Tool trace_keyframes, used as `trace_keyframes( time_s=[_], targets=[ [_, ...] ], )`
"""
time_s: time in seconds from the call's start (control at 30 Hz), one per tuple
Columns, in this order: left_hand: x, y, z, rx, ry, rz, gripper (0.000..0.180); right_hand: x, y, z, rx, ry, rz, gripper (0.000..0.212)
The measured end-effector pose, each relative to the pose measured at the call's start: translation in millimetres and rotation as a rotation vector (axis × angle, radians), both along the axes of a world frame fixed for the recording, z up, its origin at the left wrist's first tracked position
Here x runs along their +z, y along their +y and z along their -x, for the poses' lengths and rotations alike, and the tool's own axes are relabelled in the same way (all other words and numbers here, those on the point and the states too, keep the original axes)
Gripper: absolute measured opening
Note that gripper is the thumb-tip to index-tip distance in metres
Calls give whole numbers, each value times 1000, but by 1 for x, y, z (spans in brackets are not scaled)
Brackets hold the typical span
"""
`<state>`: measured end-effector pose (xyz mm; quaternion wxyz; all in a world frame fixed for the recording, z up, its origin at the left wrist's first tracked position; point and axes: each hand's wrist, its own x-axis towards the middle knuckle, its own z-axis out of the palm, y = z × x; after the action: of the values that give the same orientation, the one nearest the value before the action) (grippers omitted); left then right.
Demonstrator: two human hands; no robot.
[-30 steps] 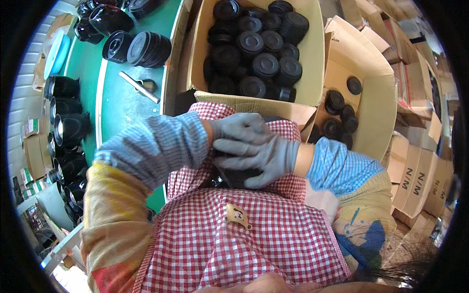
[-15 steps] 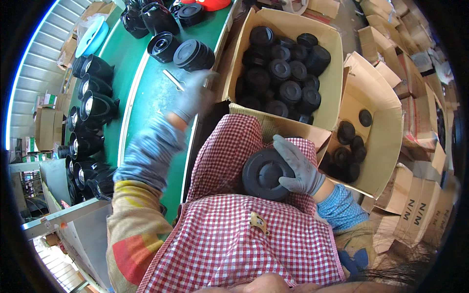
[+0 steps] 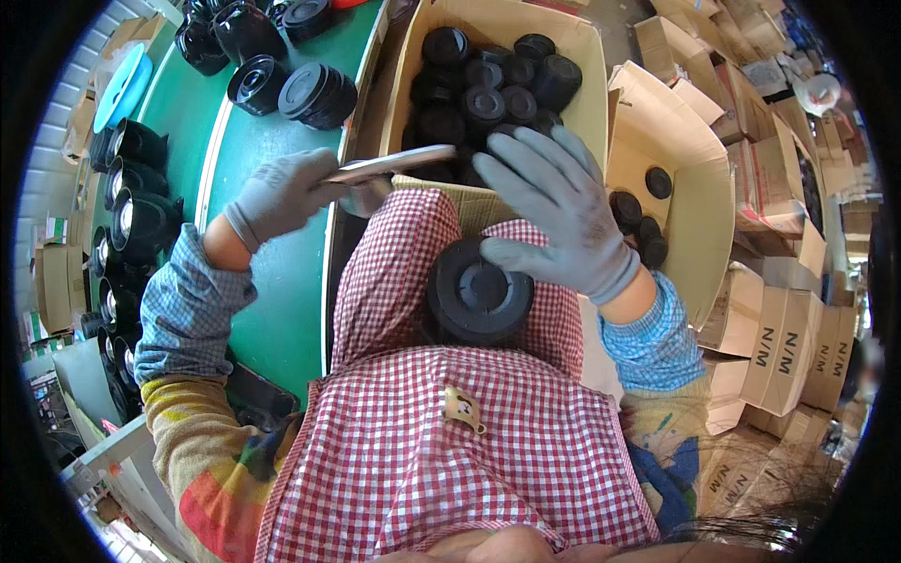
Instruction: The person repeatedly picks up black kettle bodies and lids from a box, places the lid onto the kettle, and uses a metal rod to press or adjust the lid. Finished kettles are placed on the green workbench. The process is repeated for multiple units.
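Observation:
My left hand (image 3: 286, 192) is closed round one end of a long silver metal tool (image 3: 399, 162), which points right over my knee; its exact kind does not show. A greyish rounded piece (image 3: 368, 196) shows just under it, and I cannot tell whether it belongs to the tool. On my lap, over the red checked apron (image 3: 450, 450), rests a round black lid-like part (image 3: 481, 293) with a raised ring in its middle. Above its right edge hovers my right hand (image 3: 568, 216), open with fingers spread and nothing held. Both hands wear grey gloves.
A green workbench (image 3: 282, 324) runs along my left, carrying a row of black housings (image 3: 143, 218) and stacked black discs (image 3: 319, 94). Ahead, a carton (image 3: 587, 84) holds many black round parts; another carton (image 3: 694, 178) beside it holds several. More boxes (image 3: 784, 347) stand right.
My left hand has picked up the silver tool from the bench and brought it toward my lap. My right hand has lifted off the black part, fingers spreading. The whole view has shifted.

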<state>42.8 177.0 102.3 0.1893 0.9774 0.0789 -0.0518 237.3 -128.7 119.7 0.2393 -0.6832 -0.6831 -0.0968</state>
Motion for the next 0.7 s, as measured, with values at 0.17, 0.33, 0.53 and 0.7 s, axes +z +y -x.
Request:
trace_keyframes(
  time_s=[0.17, 0.33, 0.53, 0.7],
  targets=[
    [41, -110, -17, -214, 8, 111, 28, 23, 0, 3, -10, 102, 693, 55],
    [20, -147, -10, -237, 38, 143, 27, -7, -46, -1, 128, 324, 441, 43],
    [16, -170, -12, -201, 22, 99, 25, -43, -57, -13, 172, 416, 254, 41],
    [21, -187, -9, -174, 198, 258, 24, -54, -63, -15, 183, 424, 420, 39]
  ],
)
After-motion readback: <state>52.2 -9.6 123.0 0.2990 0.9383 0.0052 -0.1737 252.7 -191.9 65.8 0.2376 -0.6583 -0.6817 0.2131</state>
